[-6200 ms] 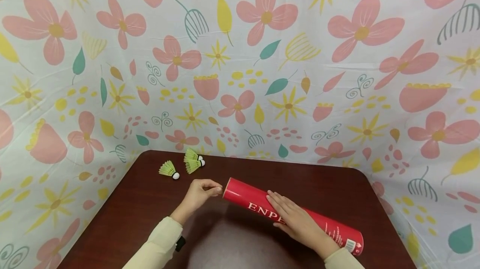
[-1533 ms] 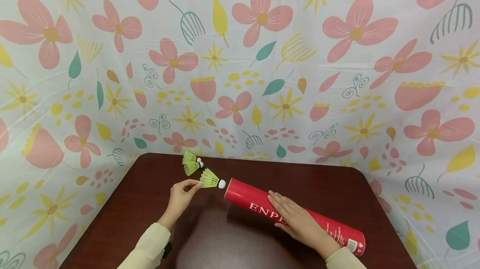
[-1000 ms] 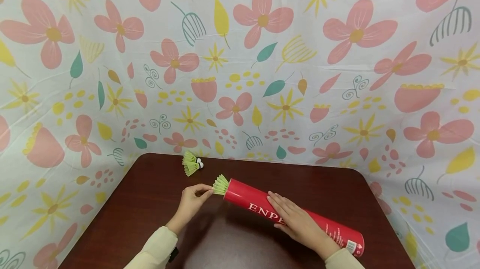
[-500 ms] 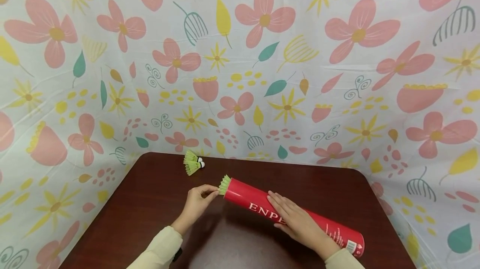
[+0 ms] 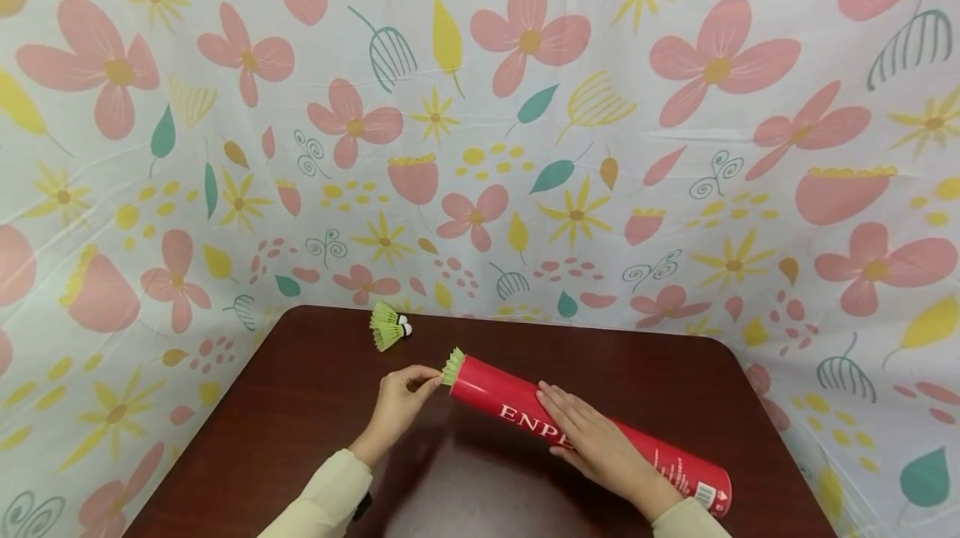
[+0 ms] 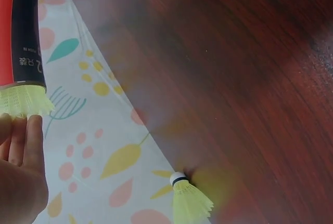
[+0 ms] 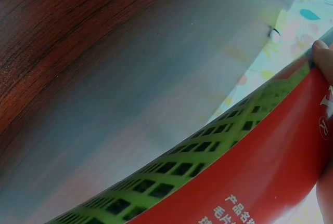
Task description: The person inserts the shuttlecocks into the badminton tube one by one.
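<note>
A red shuttlecock tube (image 5: 491, 388) lies slantwise in front of me, its mouth to the left. From that mouth sticks the yellow feather skirt of a shuttlecock (image 5: 452, 366); its cork end is hidden inside. The thumb and fingertips of my left hand (image 5: 397, 405) pinch the skirt's rim, which also shows beneath the tube (image 6: 23, 37) in the left wrist view. My right hand (image 5: 600, 453) grips the tube around its middle, fingers over the top and thumb on the near side. In the right wrist view, fingers lie at the edge of the tube (image 7: 270, 156).
Two yellow shuttlecocks (image 5: 386, 328) with white corks lie together at the back left of the dark brown table (image 5: 300, 405). A flower-patterned cloth (image 5: 480, 146) hangs behind and beside the table.
My left hand has picked up a shuttlecock from the back left and brought its cork into the tube's mouth, then moved it right, deeper in. The right hand and tube stay nearly still.
</note>
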### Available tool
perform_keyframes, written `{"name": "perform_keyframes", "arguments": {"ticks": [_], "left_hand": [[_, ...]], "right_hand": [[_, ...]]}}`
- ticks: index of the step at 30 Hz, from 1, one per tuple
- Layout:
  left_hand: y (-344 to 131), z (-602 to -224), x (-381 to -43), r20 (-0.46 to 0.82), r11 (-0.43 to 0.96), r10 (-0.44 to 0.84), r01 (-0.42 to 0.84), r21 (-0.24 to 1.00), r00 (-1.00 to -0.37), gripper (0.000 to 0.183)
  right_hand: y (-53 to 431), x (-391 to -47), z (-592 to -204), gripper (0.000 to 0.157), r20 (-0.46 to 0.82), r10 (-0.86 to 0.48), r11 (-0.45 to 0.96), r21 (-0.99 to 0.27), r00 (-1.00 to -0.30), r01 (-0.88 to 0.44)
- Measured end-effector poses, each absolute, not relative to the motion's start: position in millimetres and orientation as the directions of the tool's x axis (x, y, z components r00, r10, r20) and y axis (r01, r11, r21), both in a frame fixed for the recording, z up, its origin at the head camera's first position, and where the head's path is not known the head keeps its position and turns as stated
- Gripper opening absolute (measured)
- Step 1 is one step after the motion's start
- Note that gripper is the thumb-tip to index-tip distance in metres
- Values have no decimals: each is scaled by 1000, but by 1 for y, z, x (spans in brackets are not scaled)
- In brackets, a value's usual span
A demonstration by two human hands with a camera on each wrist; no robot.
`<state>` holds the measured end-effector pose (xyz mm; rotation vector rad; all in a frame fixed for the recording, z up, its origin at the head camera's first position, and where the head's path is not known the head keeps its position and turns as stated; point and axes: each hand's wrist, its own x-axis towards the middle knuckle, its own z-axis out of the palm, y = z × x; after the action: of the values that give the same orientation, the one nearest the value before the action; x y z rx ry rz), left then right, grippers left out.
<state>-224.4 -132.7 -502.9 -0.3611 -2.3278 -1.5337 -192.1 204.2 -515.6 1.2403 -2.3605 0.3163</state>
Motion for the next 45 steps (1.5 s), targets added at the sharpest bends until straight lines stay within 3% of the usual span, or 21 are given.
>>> {"name": "perform_keyframes", "arguments": {"ticks": [9,30,38,45], "left_hand": [[-129,-504,-224,416,377,67,409,831,-907,6],[-130,-507,-235,372,419,184,415,807,-910,6],[-132,-510,-237,256,377,215,322,869,-943,6],[-136,-482,-228,234,323,332,344,882,-914,8]], "right_hand": [[202,-190,-516,74,460,-712,585,-27,-530,-810],[202,-194,-519,75,463,-721,577,-10,-515,-817],[201,-194,-524,74,454,-731,577,13,-509,-817],[203,-195,-523,74,468,-730,571,16,-499,-821]]}}
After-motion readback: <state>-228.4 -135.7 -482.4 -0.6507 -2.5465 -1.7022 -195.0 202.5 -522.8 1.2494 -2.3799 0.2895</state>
